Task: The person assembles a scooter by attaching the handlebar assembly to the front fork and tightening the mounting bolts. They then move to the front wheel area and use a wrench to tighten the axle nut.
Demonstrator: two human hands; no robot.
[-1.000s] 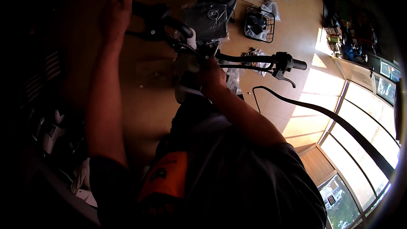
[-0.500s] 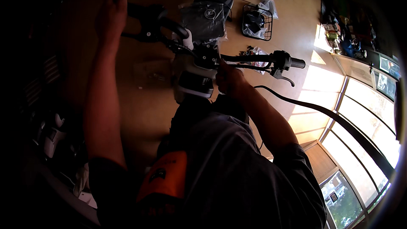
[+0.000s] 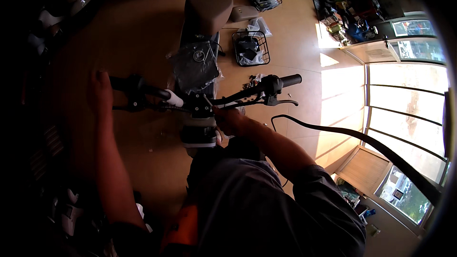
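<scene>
"What's different from a second ago?"

"My right hand (image 3: 231, 120) is now out at the right side of the stem clamp (image 3: 197, 110), where a second ago it was on the side nearer my body. My view is turned too: the handlebar (image 3: 234, 98) lies nearly level across it, and the brown seat (image 3: 209, 9) beyond shows whole."

"And what does that mean for the work?"

"I take it the thin tool (image 3: 208, 101) is being swung round at the clamp. Whether a bolt moves under it, I can't tell."

"How are you gripping?"

"My right fingers are closed on the tool, no gap that I can make out, and its far end reaches the clamp, midway along the bar. My left hand (image 3: 101, 91) is curled round the end of the left grip (image 3: 119, 84); it's dark there, so I can't tell how tightly."
</scene>
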